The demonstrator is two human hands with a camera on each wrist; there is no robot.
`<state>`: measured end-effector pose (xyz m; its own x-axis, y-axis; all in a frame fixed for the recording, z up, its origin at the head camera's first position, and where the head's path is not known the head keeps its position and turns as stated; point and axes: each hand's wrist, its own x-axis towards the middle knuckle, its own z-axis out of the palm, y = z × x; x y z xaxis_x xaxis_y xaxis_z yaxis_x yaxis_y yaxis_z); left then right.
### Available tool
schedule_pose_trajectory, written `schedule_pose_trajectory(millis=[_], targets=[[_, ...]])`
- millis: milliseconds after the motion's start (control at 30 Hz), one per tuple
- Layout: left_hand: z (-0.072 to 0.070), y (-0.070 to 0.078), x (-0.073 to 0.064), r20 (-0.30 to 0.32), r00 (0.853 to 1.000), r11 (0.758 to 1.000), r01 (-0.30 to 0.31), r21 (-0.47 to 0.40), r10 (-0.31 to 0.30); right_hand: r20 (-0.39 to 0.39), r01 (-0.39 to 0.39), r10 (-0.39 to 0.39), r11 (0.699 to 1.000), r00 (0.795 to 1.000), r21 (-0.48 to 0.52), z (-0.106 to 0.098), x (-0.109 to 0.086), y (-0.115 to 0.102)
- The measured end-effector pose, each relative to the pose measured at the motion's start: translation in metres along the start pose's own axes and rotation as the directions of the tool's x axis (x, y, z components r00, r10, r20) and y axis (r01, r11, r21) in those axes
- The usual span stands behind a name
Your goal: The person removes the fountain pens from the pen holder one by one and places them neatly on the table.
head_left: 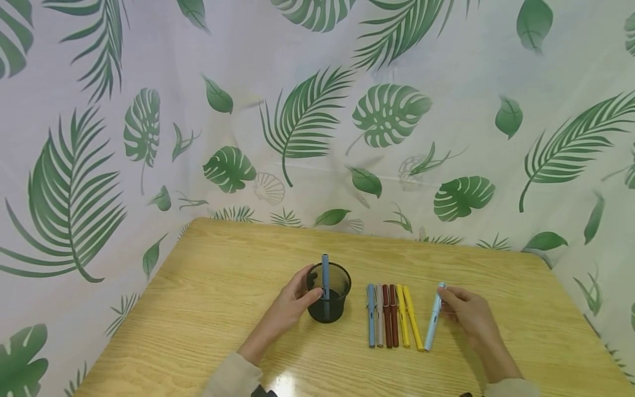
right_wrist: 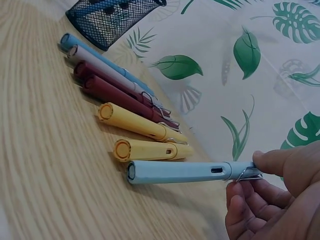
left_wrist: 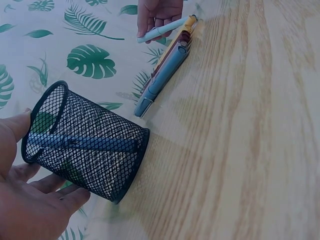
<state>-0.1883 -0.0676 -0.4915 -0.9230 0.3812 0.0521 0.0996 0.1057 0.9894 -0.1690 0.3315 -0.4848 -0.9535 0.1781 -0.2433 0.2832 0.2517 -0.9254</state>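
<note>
A black mesh pen cup [head_left: 333, 314] stands on the table, with a blue pen [head_left: 325, 270] upright inside it. My left hand [head_left: 292, 300] holds the cup from the left, thumb at the near side of the rim and fingers around its wall. To the right, my right hand [head_left: 468, 313] pinches the cap end of a light blue pen [right_wrist: 180, 171] between thumb and fingers. That pen's other end is low, near the tabletop; whether it touches I cannot tell. Beside it lie a blue pen [head_left: 371, 317], a greyish-pink pen [head_left: 380, 317], two dark red pens [head_left: 387, 317] and two yellow pens [right_wrist: 132, 122].
The wood-grain table [head_left: 223, 264] bears the cup and the row of pens, which lie side by side between my hands. A white cloth [head_left: 317, 182] with green leaf prints hangs behind the table and along its sides.
</note>
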Motion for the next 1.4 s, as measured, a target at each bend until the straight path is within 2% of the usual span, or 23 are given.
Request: schedule_pose_trajectory(millis=[467,767,1400], targets=[[0.0,0.001,0.0,-0.001,1.0,1.0,-0.003,-0.003,0.003,-0.078,0.005,-0.018,0.987,0.997,-0.161,0.018,0.008,0.001],[0.0,-0.001,0.001,-0.001,1.0,1.0,-0.003,-0.003,0.003,-0.128,0.036,-0.071,0.965,0.989,-0.261,0.028,0.01,0.005],[0.0,-0.002,0.001,0.001,1.0,1.0,-0.005,-0.005,0.005,-0.159,0.055,-0.114,0.94,0.981,-0.337,0.038,0.01,0.003]])
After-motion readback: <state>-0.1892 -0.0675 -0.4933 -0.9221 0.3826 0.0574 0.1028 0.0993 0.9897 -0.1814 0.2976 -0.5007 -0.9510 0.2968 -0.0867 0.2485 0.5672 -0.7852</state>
